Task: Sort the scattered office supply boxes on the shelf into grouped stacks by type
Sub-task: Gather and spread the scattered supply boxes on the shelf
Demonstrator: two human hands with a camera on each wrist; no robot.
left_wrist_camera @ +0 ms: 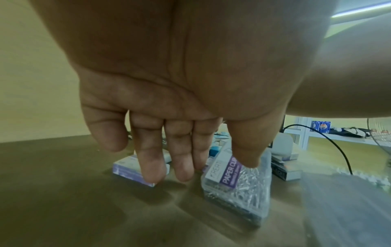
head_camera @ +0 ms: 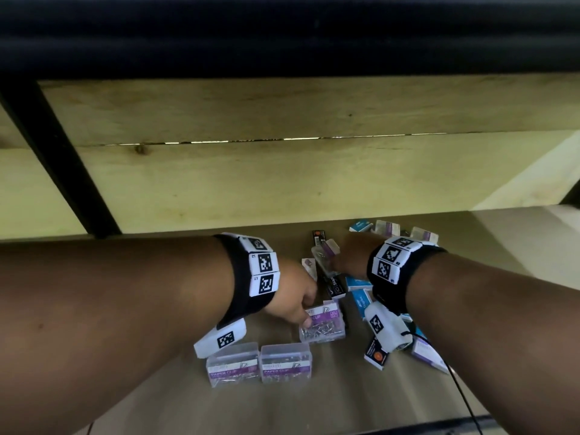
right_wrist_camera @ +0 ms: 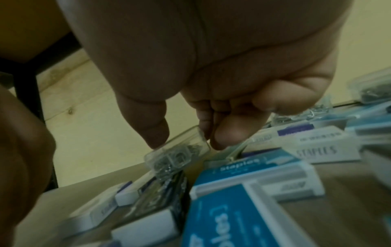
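Note:
Scattered small boxes lie on the brown shelf. My left hand hangs with straight fingers over a clear paper clip box with a purple label; its thumb tip touches the label and the fingers stand beside the box. Farther back, my right hand pinches another clear paper clip box between thumb and fingers, tilted above the pile. Two more paper clip boxes stand side by side at the front left.
Blue staples boxes, white staples boxes, a black box and an orange-marked box crowd the right. A black cable trails off the front. A wooden board hangs close overhead, with a black post on the left.

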